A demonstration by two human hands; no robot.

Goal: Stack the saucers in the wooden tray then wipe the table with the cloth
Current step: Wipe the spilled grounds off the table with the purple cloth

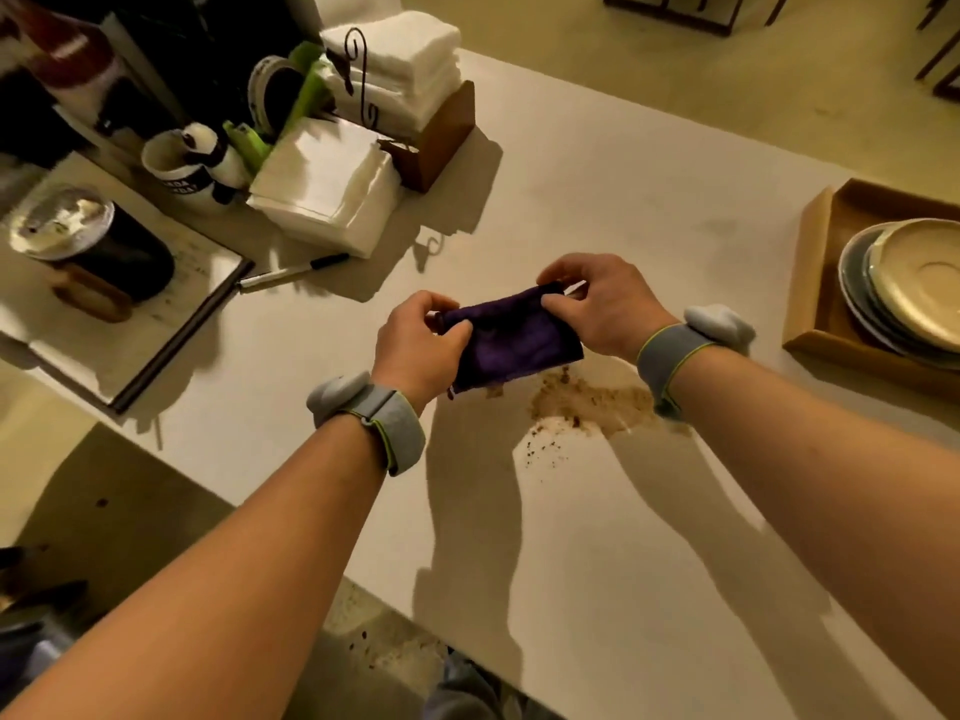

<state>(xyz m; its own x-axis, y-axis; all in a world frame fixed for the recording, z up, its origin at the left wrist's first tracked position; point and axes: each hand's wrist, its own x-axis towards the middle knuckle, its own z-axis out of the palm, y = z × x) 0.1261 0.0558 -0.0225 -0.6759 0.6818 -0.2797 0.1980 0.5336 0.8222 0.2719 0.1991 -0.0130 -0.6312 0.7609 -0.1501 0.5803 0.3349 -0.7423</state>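
A dark purple cloth point(514, 337) is held folded above the white table point(597, 189), stretched between both hands. My left hand point(421, 345) pinches its left end and my right hand point(602, 304) pinches its upper right corner. Just below and to the right of the cloth, a brown spill with crumbs point(587, 402) lies on the table. At the right edge, a wooden tray point(818, 283) holds a stack of saucers point(914, 283), a cream one on top of grey ones.
At the back left stand piles of white napkins point(327, 184), a wooden napkin holder point(441, 132), a mug point(176, 168) and a dark lidded cup point(93, 241) on a notebook point(156, 324). A black marker point(293, 272) lies nearby. The table's near edge runs diagonally at lower left.
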